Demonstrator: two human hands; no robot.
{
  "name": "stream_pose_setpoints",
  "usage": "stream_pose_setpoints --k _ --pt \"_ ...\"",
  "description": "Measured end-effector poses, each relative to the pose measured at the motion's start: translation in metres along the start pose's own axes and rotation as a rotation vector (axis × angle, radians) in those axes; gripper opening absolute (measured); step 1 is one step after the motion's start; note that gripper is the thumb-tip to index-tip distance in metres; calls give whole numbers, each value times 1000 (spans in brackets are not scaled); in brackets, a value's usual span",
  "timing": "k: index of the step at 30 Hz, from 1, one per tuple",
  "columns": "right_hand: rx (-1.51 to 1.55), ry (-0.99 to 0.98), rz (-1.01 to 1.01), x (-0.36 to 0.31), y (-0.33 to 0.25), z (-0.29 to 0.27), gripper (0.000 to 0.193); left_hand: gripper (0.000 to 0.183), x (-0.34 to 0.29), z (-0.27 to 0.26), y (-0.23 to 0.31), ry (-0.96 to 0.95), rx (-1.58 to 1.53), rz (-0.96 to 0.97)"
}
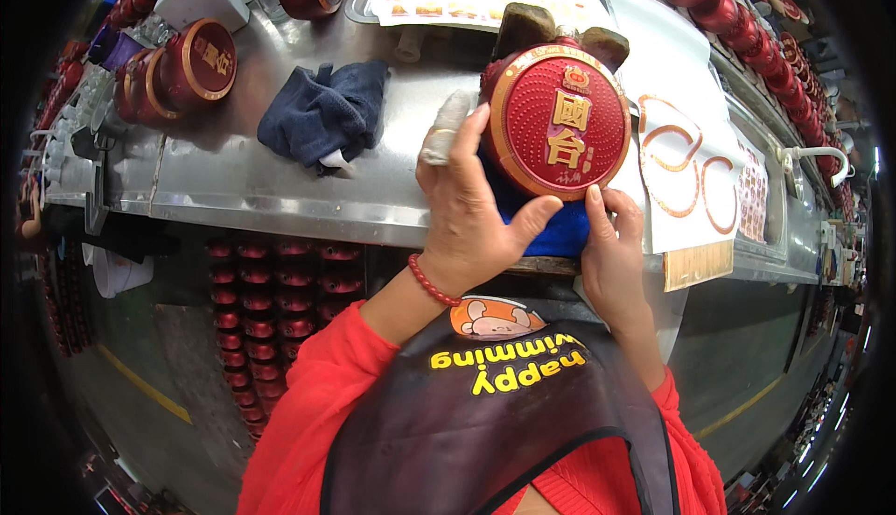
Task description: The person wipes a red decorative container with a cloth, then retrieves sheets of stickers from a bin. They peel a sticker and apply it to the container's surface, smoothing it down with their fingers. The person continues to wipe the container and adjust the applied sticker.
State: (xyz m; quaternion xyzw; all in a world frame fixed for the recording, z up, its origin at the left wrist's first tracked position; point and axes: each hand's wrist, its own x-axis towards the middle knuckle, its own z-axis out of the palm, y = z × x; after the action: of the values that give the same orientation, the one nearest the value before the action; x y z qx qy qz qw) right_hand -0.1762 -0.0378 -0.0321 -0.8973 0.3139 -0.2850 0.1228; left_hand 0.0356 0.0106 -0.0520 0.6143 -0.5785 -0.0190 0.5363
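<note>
A round, flat-faced red bottle [602,127] with a gold rim band and raised gold characters leans at the table's front edge, face up toward me. Brown blocks [525,28] stand behind it, and blue cloth [551,225] lies beneath. My left hand [471,193] is closed on its left side, fingers along the edge and thumb at the lower rim. A grey wrap covers one finger of that hand. At the lower right rim, my right hand [614,235] presses thumb and fingertips against the band. Whether a loose strip lies under those fingertips is hidden.
Left of the bottle lies a crumpled navy cloth [327,113]. Behind is a metal tray [364,1] with sticker sheets. To the right, a white backing sheet [667,211] bears curved orange-gold strips. More red bottles [196,67] stand at left, along the right and below the table.
</note>
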Motion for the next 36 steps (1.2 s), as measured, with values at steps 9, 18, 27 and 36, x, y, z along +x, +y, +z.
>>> stream_pose_setpoints --k 9,18,27,36 --pt "15 3 -5 0 1 0 80 100 1 4 -3 -34 -5 -51" --pt "16 2 0 1 0 0 79 84 2 2 -7 -27 -129 -74" --pt "58 5 16 1 -3 -3 80 115 5 7 9 -80 133 -17" --pt "55 12 -2 3 -2 -3 80 100 4 4 -6 -104 -140 -67"
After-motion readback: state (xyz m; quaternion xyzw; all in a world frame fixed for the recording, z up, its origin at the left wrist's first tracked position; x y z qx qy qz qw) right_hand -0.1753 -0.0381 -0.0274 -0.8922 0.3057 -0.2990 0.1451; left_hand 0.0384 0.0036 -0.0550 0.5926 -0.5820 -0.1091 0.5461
